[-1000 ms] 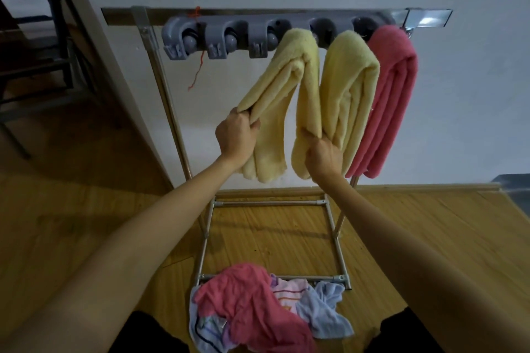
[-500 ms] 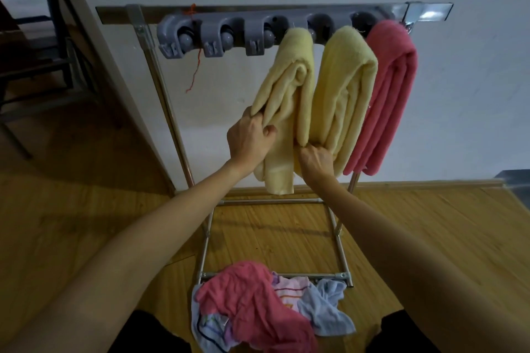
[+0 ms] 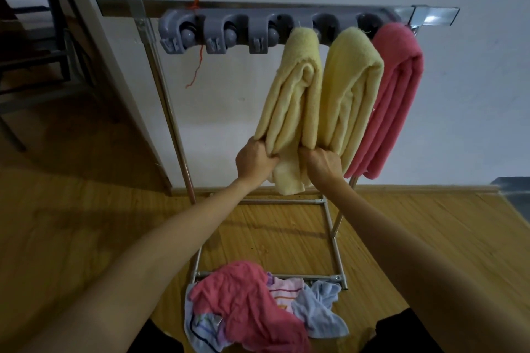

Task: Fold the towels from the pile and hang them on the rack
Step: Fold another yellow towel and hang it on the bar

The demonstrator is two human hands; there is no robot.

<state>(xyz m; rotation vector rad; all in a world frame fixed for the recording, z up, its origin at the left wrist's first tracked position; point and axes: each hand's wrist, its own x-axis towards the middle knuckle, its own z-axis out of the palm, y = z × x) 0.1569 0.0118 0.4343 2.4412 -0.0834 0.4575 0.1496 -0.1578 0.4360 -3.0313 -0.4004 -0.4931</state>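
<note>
A metal rack (image 3: 172, 123) stands against the white wall, with a grey clip bar (image 3: 229, 31) along its top rail. Three folded towels hang from it: a yellow towel (image 3: 298, 94), a second yellow towel (image 3: 352, 83) to its right, and a pink towel (image 3: 395, 89) at the far right. My left hand (image 3: 253, 162) grips the left lower edge of the first yellow towel. My right hand (image 3: 322, 163) grips its right lower edge, between the two yellow towels. A pile of towels (image 3: 252, 306), pink, white and light blue, lies on the floor at the rack's foot.
Wooden floor (image 3: 86, 238) surrounds the rack. A doorway edge and a dark chair frame (image 3: 43, 51) are at the left. A red thread (image 3: 198, 66) dangles from the rail. Three clips at the bar's left hold nothing. A grey object (image 3: 513, 189) sits at the right wall.
Both hands drew the spread halves of the first yellow towel together and moved lower, so it now hangs narrow and straight beside the second yellow towel.
</note>
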